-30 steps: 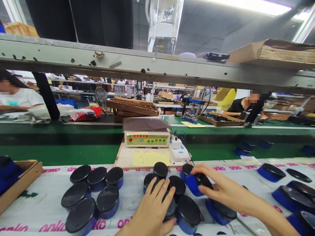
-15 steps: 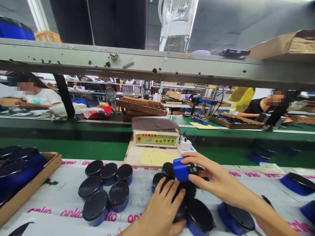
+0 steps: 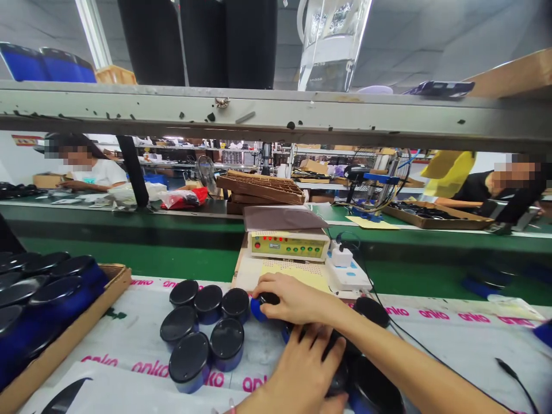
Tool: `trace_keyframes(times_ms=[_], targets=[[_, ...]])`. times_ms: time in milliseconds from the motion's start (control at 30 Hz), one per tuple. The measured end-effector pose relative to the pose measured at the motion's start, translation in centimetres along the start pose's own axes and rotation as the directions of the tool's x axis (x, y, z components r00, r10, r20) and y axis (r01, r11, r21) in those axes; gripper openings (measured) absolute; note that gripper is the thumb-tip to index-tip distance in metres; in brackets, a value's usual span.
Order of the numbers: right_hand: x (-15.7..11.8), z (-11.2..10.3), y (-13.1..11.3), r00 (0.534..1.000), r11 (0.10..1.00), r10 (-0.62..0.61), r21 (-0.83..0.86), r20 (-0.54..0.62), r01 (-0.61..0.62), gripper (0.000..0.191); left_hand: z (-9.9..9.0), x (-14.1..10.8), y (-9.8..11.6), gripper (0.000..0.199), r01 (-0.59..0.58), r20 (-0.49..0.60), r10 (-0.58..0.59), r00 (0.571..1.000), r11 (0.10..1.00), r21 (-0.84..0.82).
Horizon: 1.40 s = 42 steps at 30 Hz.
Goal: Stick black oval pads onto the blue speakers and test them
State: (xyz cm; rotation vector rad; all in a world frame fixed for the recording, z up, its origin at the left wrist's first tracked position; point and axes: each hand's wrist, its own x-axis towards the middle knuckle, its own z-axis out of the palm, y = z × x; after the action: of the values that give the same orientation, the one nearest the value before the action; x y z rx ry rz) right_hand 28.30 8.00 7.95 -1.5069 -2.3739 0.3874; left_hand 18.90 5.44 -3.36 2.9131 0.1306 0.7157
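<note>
My right hand (image 3: 293, 299) reaches across from the right and curls over a blue round unit with a black lid (image 3: 263, 306), which sits on the printed white sheet (image 3: 435, 339). My left hand (image 3: 302, 368) lies lower down, fingers spread over a cluster of black-lidded blue units, mostly hidden beneath it. One large lid (image 3: 371, 385) shows at its right. Left of my hands stand several matching units, such as one (image 3: 190, 357) at the front. Another black lid (image 3: 371, 311) stands beyond my right wrist.
A cardboard tray (image 3: 73, 313) of blue units lies at the left. Behind the sheet are a test box with red lights (image 3: 288, 246) and a white adapter (image 3: 347, 275). A black cable (image 3: 435, 362) crosses the sheet. A grey shelf beam (image 3: 276, 109) spans overhead; co-workers (image 3: 86, 164) sit beyond.
My right hand has moved left and down, bringing the blue unit from a sideways hold to lid-up on the sheet. The whole view has shifted right in the frame.
</note>
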Motion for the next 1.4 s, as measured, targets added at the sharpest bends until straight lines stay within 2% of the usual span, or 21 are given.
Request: trace_keyframes(times_ms=[100,167,200,267,333,367,400,433,467,500,567,633,733,800,867,1000,1133,1200,1267,1333,1400], targets=[[1.1,0.4,0.3,0.995,0.996,0.076,-0.045,0.066,-0.073,0.043,-0.7,0.0,0.2,0.069,0.016,0.044,-0.014,0.999,0.999,-0.048],[0.9,-0.3,0.5,0.99,0.991,0.119,-0.067,0.081,-0.114,0.056,-2.1,0.2,0.3,0.074,0.035,0.092,-0.024,0.995,0.992,-0.118],[0.2,-1.0,0.6,0.987,0.987,0.143,-0.079,0.067,-0.138,0.056,-3.2,0.3,0.4,0.077,0.05,0.119,-0.031,0.992,0.986,-0.156],[-2.3,-2.6,0.6,0.976,0.97,0.219,-0.112,0.01,-0.217,0.042,-5.6,0.8,0.1,0.074,0.099,0.164,-0.067,0.984,0.975,-0.199],[-6.1,-3.8,0.3,0.946,0.934,0.323,-0.147,-0.036,-0.325,0.033,-7.7,1.2,-0.6,0.06,0.169,0.193,-0.136,0.972,0.971,-0.167],[-8.3,-4.0,0.1,0.925,0.911,0.379,-0.161,-0.032,-0.379,0.03,-8.3,1.3,-1.0,0.06,0.2,0.209,-0.17,0.963,0.971,-0.134],[-10.5,-3.8,-0.2,0.903,0.89,0.429,-0.166,-0.005,-0.424,0.03,-8.6,1.3,-1.5,0.064,0.226,0.228,-0.198,0.953,0.969,-0.103],[-12.5,-3.2,-0.6,0.873,0.866,0.485,-0.165,0.043,-0.473,0.04,-8.5,1.3,-1.8,0.071,0.244,0.253,-0.217,0.943,0.967,-0.078],[-14.2,-2.3,-0.9,0.818,0.823,0.565,-0.153,0.112,-0.547,0.056,-8.2,1.3,-2.1,0.077,0.256,0.274,-0.23,0.934,0.965,-0.061],[-15.6,-1.3,-1.3,0.783,0.793,0.608,-0.136,0.131,-0.593,0.068,-7.8,1.3,-2.3,0.081,0.266,0.288,-0.241,0.927,0.963,-0.05],[-17.5,0.7,-1.9,0.757,0.765,0.644,-0.123,0.112,-0.632,0.068,-6.8,1.4,-2.2,0.081,0.284,0.281,-0.262,0.923,0.958,-0.038],[-18.5,1.7,-2.0,0.78,0.776,0.624,-0.146,0.039,-0.613,0.056,-6.3,1.6,-1.8,0.073,0.302,0.259,-0.282,0.924,0.953,-0.039],[-19.3,1.3,-1.3,0.784,0.755,0.618,-0.23,-0.064,-0.614,0.049,-6.5,1.8,-1.4,0.063,0.304,0.27,-0.271,0.924,0.948,-0.091],[-19.3,0.4,-0.6,0.772,0.726,0.632,-0.297,-0.07,-0.621,0.047,-6.8,1.9,-1.4,0.06,0.283,0.297,-0.23,0.927,0.948,-0.148],[-18.6,-0.2,0.0,0.78,0.731,0.624,-0.316,-0.048,-0.604,0.047,-6.8,2.1,-1.4,0.065,0.262,0.314,-0.191,0.93,0.944,-0.2],[-15.9,-0.3,1.2,0.863,0.852,0.505,-0.148,-0.014,-0.502,0.069,-6.1,1.7,-1.4,0.07,0.272,0.296,-0.191,0.936,0.925,-0.265],[-14.7,-0.8,2.7,0.908,0.911,0.412,-0.04,0.073,-0.41,0.075,-5.7,0.5,-1.4,0.066,0.365,0.267,-0.29,0.919,0.88,-0.303],[-15.2,-1.4,3.1,0.924,0.924,0.382,0.004,0.019,-0.382,0.076,-5.5,0.0,-1.6,0.07,0.404,0.274,-0.323,0.906,0.852,-0.333],[-15.8,-2.1,3.2,0.932,0.937,0.347,0.076,-0.107,-0.34,0.073,-5.1,0.0,-1.6,0.071,0.418,0.281,-0.332,0.9,0.84,-0.346],[-16.3,-2.7,2.9,0.915,0.94,0.335,0.148,-0.225,-0.307,0.061,-4.4,0.4,-1.4,0.067,0.417,0.27,-0.337,0.902,0.842,-0.343],[-16.6,-3.0,2.4,0.906,0.934,0.35,0.17,-0.239,-0.316,0.041,-3.7,0.9,-1.1,0.062,0.411,0.257,-0.335,0.906,0.842,-0.349]])
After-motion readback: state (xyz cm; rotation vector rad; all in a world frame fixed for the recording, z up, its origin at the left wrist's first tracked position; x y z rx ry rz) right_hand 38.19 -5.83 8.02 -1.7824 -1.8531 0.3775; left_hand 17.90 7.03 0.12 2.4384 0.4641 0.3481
